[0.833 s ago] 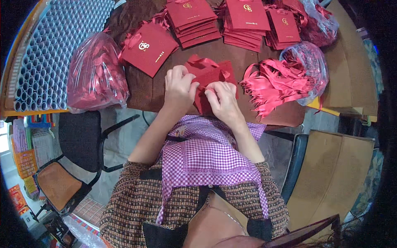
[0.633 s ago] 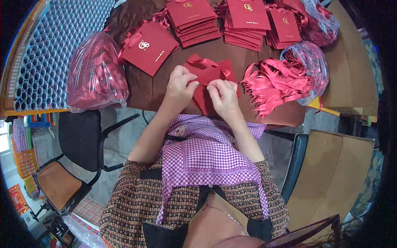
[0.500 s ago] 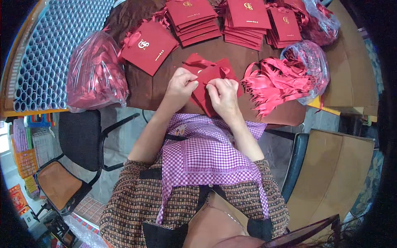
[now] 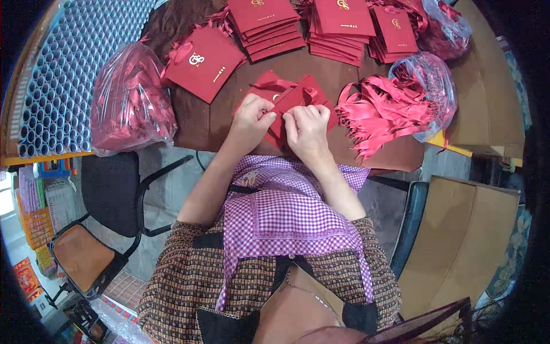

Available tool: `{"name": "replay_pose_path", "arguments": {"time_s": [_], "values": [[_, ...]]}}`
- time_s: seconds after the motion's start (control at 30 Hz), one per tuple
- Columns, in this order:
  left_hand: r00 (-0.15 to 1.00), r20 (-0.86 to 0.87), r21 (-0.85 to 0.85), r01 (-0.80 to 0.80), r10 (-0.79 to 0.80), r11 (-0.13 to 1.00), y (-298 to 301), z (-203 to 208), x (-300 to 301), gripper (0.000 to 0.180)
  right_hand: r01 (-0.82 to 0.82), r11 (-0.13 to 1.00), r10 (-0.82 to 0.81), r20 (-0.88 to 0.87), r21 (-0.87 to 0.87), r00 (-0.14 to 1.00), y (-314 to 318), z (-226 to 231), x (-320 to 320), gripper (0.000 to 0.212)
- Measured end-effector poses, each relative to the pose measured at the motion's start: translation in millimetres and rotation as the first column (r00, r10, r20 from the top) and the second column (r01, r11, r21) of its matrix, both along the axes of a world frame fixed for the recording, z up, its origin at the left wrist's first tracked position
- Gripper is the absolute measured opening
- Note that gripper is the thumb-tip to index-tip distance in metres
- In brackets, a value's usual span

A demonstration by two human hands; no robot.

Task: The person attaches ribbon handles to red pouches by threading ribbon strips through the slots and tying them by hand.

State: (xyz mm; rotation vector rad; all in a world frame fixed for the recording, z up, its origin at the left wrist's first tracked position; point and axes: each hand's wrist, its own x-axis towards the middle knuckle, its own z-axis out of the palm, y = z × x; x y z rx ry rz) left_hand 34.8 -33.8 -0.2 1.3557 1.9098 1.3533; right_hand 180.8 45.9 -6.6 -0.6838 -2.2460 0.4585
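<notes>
In front of me at the table's near edge is an opened red paper gift bag (image 4: 299, 96), with a dark red ribbon (image 4: 311, 95) lying across its upper part. My left hand (image 4: 252, 121) is closed at the bag's left side, thumb and fingers pinched together. Close beside it, my right hand (image 4: 308, 129) also pinches, its fingers curled over the bag's near right part. Both hands grip the bag's edges; the exact spots under the fingertips are hidden.
Stacks of flat red bags (image 4: 344, 20) line the far side, with one bag (image 4: 205, 62) at the left. Loose red ribbons (image 4: 384, 114) spill from a plastic bag at the right. A full plastic bag (image 4: 134, 100) stands left, beside a rack of tubes (image 4: 60, 80).
Both hands stay pinched at the bag and have shifted only slightly. The bag's panels have spread a little wider, and its right panel stands out more to the upper middle.
</notes>
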Motion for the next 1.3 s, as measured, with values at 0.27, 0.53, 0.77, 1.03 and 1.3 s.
{"name": "replay_pose_path", "arguments": {"time_s": [0.27,0.53,0.77,1.03,1.3], "values": [[0.999,-0.05,0.037,0.01,-0.008,0.999,0,-2,0,0.011,0.0,0.991,-0.007,0.053,0.13,0.999,-7,8,-3,0.009],[0.998,-0.055,0.06,-0.007,0.011,0.998,-1,-6,0,0.011,-0.018,0.989,0.008,0.069,0.146,0.998,-9,4,-1,0.009],[1.0,0.017,0.018,-0.009,0.009,1.0,0,-4,-2,0.011,-0.004,0.999,0.004,-0.015,0.05,1.0,-6,0,-2,0.009],[0.996,-0.09,0.098,0.002,0.007,0.995,2,-10,-1,0.012,-0.026,0.984,0.02,0.036,0.178,0.999,-8,4,-5,0.011],[0.998,-0.065,0.097,0.0,0.007,0.995,3,-9,3,0.014,-0.014,1.0,0.014,0.002,0.027,1.0,-2,0,-3,0.01]]}}
